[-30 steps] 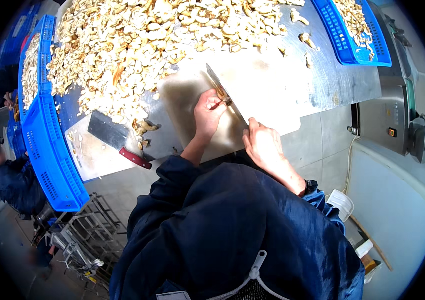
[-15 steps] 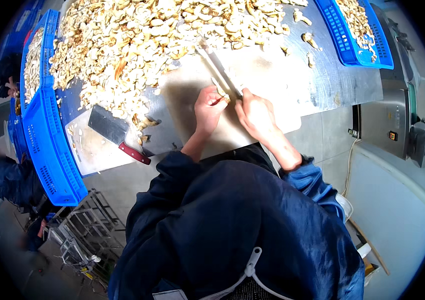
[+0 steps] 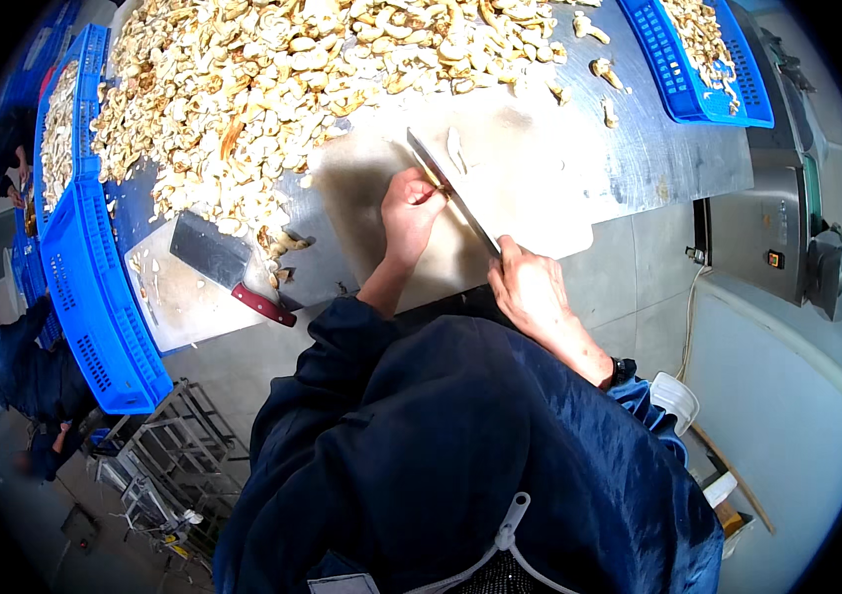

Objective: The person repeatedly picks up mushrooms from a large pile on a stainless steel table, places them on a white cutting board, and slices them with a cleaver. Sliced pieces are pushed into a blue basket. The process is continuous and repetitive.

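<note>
My left hand [image 3: 409, 216] is closed in a pinch on a small mushroom piece [image 3: 434, 179], mostly hidden by the fingers, over the pale cutting board [image 3: 530, 188]. My right hand [image 3: 538, 295] wraps round the handle of a long, narrow knife [image 3: 460, 203]. The blade slants up and left, and its edge meets the piece beside my left fingertips. A thin pale slice [image 3: 455, 149] lies on the board, just right of the blade. Beyond the board spreads a big heap of pale mushrooms [image 3: 272, 89] with brownish patches.
A cleaver [image 3: 233, 267] with a red handle rests on another white board [image 3: 178, 302] at left. Blue crates [image 3: 104, 287] line the left side, and a blue basket [image 3: 678, 89] of mushroom pieces stands far right. Loose pieces [image 3: 607, 74] lie on the metal table. Another person [image 3: 30, 356] is at far left.
My right hand has drawn the knife back toward me and to the right. The pale slice now lies apart on the board, right of the blade. My left hand has barely moved.
</note>
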`<state>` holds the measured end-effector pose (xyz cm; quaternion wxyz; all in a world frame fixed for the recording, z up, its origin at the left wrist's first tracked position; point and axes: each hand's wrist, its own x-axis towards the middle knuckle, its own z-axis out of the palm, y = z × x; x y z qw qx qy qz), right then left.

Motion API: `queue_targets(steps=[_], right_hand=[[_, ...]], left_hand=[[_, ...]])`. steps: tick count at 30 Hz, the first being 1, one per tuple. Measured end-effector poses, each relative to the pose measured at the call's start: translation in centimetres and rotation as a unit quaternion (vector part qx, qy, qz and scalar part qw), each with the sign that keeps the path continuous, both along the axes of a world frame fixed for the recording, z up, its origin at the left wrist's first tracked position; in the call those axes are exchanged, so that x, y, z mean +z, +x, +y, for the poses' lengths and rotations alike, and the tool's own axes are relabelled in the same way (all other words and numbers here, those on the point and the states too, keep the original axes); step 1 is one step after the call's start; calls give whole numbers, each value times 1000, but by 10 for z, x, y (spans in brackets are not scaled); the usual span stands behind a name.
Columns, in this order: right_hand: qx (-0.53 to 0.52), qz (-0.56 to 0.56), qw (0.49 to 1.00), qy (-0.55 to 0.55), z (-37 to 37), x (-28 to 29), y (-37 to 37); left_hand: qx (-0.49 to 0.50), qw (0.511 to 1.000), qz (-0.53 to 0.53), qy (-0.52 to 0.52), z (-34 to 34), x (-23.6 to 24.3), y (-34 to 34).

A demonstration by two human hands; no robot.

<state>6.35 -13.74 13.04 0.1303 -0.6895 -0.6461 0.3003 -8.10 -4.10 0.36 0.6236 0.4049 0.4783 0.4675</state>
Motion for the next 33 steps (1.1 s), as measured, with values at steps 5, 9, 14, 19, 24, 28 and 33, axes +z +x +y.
queue_targets(steps=[5,9,14,19,24,28,33], right_hand=[[8,-3,1000,-12,11,-7,-2],[12,-2,1000,-22,17,-8,-2],[25,-4,1000,-17,23,-11,-3],[33,-18,999,-7,28,-14,-8],[52,-36,997,48,34,-20,-13],[50,-50,995,67,47,-33,-21],[54,-33,997,41,98,-42,-16]], left_hand=[[-5,1000,16,-11,-2,-9,0],[5,1000,10,-16,-1,-11,1],[2,998,31,-46,-2,-11,0],[6,998,42,-45,-3,-10,-1],[-8,999,24,-37,-1,-2,-4],[22,998,53,-34,-1,-3,-3],[24,996,82,-12,-13,-19,-13]])
